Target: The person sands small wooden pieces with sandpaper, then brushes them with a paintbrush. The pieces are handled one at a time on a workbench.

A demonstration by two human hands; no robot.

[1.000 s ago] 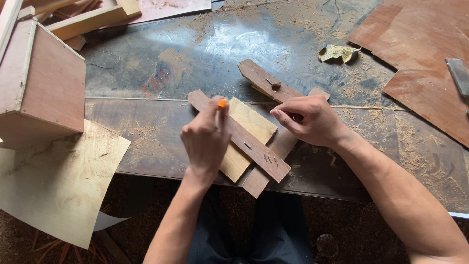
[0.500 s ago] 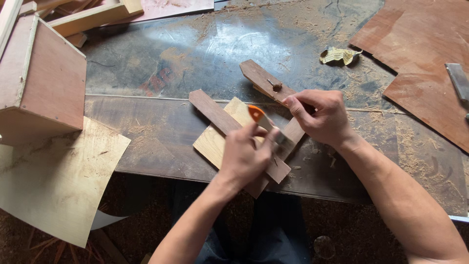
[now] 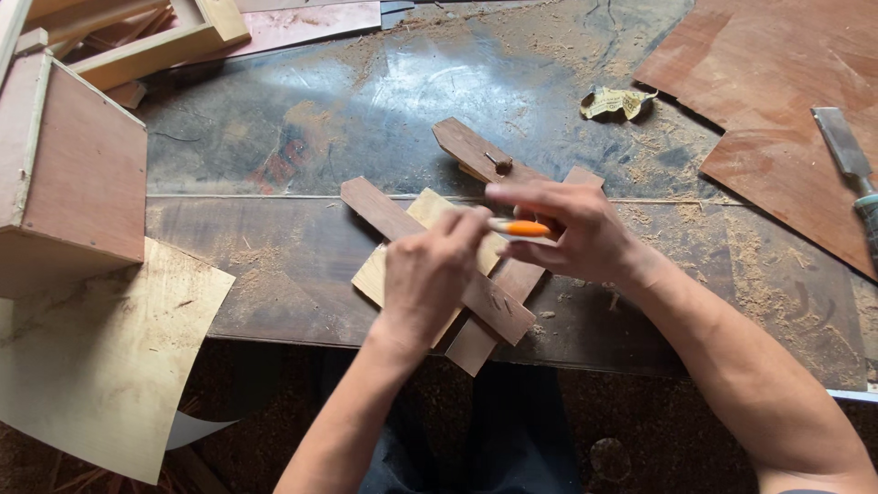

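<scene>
Closest, the left hand (image 3: pixel 428 274) pinches one end of a small orange pen (image 3: pixel 521 228) with its fingertips. The right hand (image 3: pixel 572 233) curls round the other end, so both hands grip it over the wood. Under them lie dark strips (image 3: pixel 402 224) crossed over a pale piece (image 3: pixel 430 212), flat on the bench (image 3: pixel 274 247). The hands cover where the strips meet. Farther off sit a box (image 3: pixel 73 174) and a chisel (image 3: pixel 846 146), cut off at the edge.
</scene>
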